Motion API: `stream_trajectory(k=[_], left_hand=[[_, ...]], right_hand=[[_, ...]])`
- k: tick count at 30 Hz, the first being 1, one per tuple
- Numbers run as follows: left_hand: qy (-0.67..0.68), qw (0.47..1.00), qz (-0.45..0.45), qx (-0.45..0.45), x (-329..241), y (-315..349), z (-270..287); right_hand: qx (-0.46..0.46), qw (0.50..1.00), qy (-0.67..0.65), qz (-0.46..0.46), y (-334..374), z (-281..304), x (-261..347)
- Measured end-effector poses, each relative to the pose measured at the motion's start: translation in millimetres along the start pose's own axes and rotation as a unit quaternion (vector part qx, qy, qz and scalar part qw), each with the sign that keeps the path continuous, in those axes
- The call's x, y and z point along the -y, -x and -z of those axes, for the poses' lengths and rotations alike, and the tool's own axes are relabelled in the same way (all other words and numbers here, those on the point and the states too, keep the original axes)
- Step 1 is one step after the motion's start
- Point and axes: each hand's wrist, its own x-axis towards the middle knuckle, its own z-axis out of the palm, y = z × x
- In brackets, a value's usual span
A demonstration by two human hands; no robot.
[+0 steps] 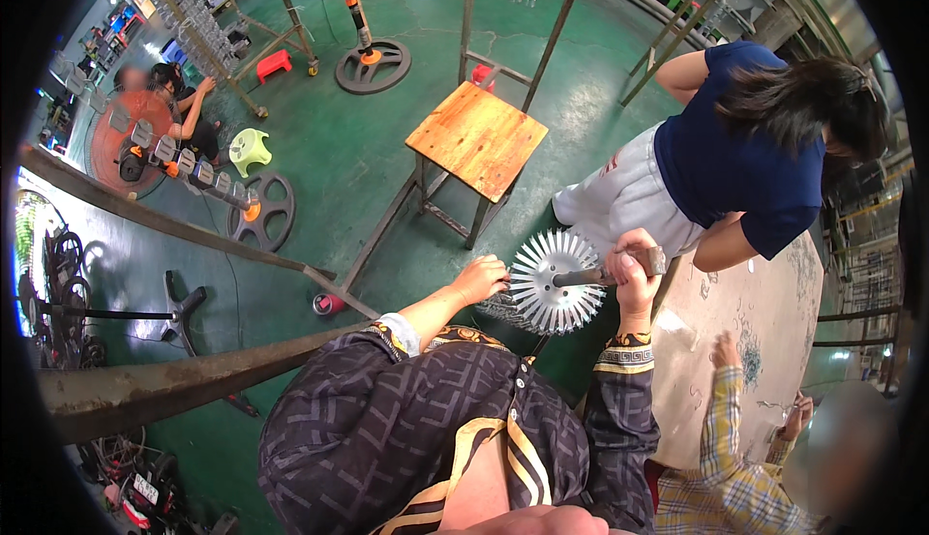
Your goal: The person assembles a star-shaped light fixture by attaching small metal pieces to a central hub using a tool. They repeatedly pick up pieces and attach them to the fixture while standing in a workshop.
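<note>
Evidently, your right grip [634, 269] was closed round the rod [579, 278], with the block [652, 261] at its end showing just beyond your fingers. The rod led to the middle of the toothed disc [556, 282], which stood between your hands, its slotted face toward you. Your left grip [479, 279] was at the left rim, fingers bent and drawn narrow; whether they touched a tooth or pinched anything, you could not tell from this view. Behind the disc's lower left hung a cluster of thin metal pieces [513, 312], partly hidden.

The step in hand looked like rim work, your right side steadying the disc and your left attending to its teeth. The next move, by that judgement, called for a firm hold on the rod and light, careful fingers among the slots.

As for containers, none could be made out at your hands. On the floor to your left lay a red can [328, 304], or something like one, its contents hidden.

To your right, the bench [706, 395] carried small dark bits [750, 351], with a co-worker's hand [726, 349] just beside them. Ahead stood a wooden stool [476, 138], and a person in navy [764, 138] was near the disc.
</note>
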Motion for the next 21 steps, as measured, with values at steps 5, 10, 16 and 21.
stream_trajectory(k=[5, 10, 16, 21], left_hand=[[0.006, 1.000, -0.008, 0.015, 2.7, 0.6, -4.0], [0.010, 0.999, -0.003, 0.033, 4.6, 0.6, -4.6], [0.014, 0.993, 0.075, 0.088, 6.9, -17.9, 54.1], [0.046, 0.992, 0.115, -0.017, -2.6, -54.2, 191.6]], right_hand=[[0.000, 1.000, -0.006, 0.005, -0.5, -1.8, 2.3], [-0.003, 1.000, -0.014, 0.001, -1.4, -1.1, 2.2], [-0.006, 1.000, -0.009, 0.000, -3.4, -1.6, 1.9], [-0.036, 0.999, 0.014, 0.013, -0.2, -3.7, -1.1]])
